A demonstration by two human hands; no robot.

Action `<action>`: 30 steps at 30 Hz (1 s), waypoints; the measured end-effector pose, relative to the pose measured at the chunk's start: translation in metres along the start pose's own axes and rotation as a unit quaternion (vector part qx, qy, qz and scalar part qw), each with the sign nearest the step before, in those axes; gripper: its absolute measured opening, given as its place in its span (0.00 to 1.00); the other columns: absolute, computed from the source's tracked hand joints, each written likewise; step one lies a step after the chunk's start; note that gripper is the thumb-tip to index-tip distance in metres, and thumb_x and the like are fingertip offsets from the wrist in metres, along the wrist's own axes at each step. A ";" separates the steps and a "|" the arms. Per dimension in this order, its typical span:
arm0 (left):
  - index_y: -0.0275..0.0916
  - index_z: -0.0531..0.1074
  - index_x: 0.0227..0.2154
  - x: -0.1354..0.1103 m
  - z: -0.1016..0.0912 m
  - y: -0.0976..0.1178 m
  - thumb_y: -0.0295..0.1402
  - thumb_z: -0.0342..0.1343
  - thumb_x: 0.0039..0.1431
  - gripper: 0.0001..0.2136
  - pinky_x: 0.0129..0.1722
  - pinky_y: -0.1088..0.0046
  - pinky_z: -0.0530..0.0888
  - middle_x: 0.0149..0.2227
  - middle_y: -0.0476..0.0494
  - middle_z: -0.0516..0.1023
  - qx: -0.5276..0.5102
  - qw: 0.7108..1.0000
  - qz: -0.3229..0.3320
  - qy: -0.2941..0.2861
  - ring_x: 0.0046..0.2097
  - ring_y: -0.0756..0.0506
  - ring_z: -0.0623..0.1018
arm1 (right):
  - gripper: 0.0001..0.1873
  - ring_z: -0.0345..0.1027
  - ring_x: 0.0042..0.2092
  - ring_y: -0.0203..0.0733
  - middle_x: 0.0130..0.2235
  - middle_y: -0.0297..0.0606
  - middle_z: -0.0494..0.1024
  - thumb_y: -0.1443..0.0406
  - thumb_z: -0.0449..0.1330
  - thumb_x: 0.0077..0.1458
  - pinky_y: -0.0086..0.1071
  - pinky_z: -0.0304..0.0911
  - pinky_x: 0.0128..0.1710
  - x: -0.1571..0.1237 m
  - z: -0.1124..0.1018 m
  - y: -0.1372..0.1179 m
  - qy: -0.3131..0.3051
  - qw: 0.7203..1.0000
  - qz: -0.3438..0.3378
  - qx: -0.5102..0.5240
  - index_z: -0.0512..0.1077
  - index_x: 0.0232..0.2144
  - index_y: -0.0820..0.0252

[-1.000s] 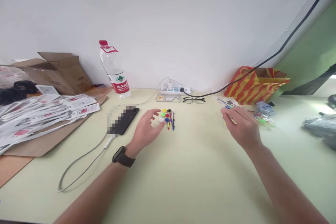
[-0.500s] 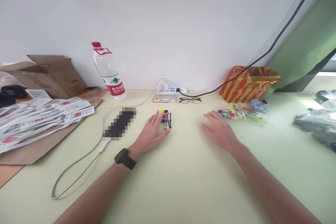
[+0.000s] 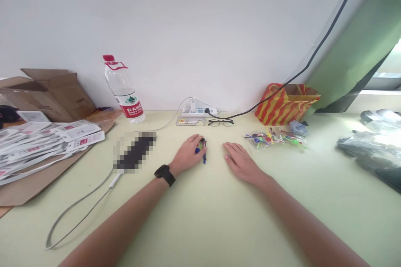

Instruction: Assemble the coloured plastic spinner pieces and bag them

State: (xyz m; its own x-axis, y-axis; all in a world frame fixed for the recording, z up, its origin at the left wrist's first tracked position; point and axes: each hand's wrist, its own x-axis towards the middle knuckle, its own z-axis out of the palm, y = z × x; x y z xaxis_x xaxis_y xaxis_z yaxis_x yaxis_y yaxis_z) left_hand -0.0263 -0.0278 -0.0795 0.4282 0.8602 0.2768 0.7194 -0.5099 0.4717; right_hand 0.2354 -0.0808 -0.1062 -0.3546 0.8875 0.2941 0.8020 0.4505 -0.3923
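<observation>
My left hand (image 3: 188, 153), with a black watch on its wrist, lies curled over a small pile of coloured plastic pieces (image 3: 202, 150) on the pale green table (image 3: 200, 217). Its fingers close around them and only a few blue, black and yellow bits show at the fingertips. My right hand (image 3: 239, 162) rests flat on the table just to the right of the pile, fingers stretched out and holding nothing. A clear bag of more coloured pieces (image 3: 274, 138) lies further right, apart from both hands.
A phone (image 3: 134, 153) on a grey cable lies left of my left hand. A water bottle (image 3: 123, 91), a power strip (image 3: 199, 111), glasses (image 3: 221, 122) and a red-yellow striped bag (image 3: 285, 102) stand along the wall. Cardboard and white packets (image 3: 46, 137) fill the left; dark bags (image 3: 369, 150) lie right.
My right hand left the clear bag and came left to lie flat near the pile. My left hand moved forward and closed over the coloured pieces.
</observation>
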 end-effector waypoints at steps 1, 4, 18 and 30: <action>0.39 0.67 0.63 -0.004 0.004 0.011 0.43 0.52 0.70 0.24 0.68 0.52 0.65 0.67 0.33 0.68 -0.011 0.999 0.045 -0.020 0.68 0.35 0.68 | 0.28 0.56 0.70 0.53 0.68 0.50 0.66 0.59 0.45 0.72 0.54 0.55 0.70 0.000 0.000 -0.001 0.004 1.000 0.000 0.002 0.59 0.69 0.60; 0.44 0.65 0.65 -0.022 0.008 0.043 0.43 0.55 0.69 0.24 0.69 0.54 0.65 0.68 0.37 0.66 -0.054 0.986 0.146 -0.067 0.69 0.37 0.66 | 0.28 0.56 0.70 0.53 0.69 0.49 0.65 0.58 0.43 0.73 0.55 0.55 0.70 0.000 -0.001 -0.008 0.014 1.000 -0.006 0.018 0.58 0.70 0.59; 0.43 0.79 0.47 -0.024 -0.005 0.028 0.38 0.59 0.66 0.11 0.52 0.60 0.76 0.48 0.41 0.82 -0.198 0.975 0.089 -0.052 0.49 0.41 0.79 | 0.13 0.73 0.48 0.50 0.44 0.44 0.81 0.64 0.55 0.68 0.45 0.70 0.49 -0.002 -0.020 -0.033 0.012 0.992 -0.030 0.126 0.75 0.51 0.56; 0.47 0.77 0.50 -0.031 -0.007 0.038 0.39 0.61 0.65 0.12 0.58 0.58 0.73 0.53 0.41 0.78 -0.170 0.975 0.129 -0.057 0.56 0.39 0.76 | 0.10 0.74 0.46 0.46 0.46 0.43 0.79 0.64 0.57 0.67 0.40 0.71 0.48 -0.001 -0.021 -0.033 0.061 0.978 -0.014 0.200 0.74 0.48 0.56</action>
State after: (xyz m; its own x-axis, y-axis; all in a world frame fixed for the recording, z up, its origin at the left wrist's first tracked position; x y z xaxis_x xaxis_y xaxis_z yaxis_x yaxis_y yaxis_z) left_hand -0.0161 -0.0739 -0.0642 0.6428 0.6877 0.3373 0.3649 -0.6621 0.6546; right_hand 0.2197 -0.0989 -0.0754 -0.2945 0.8668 0.4025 0.5317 0.4986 -0.6846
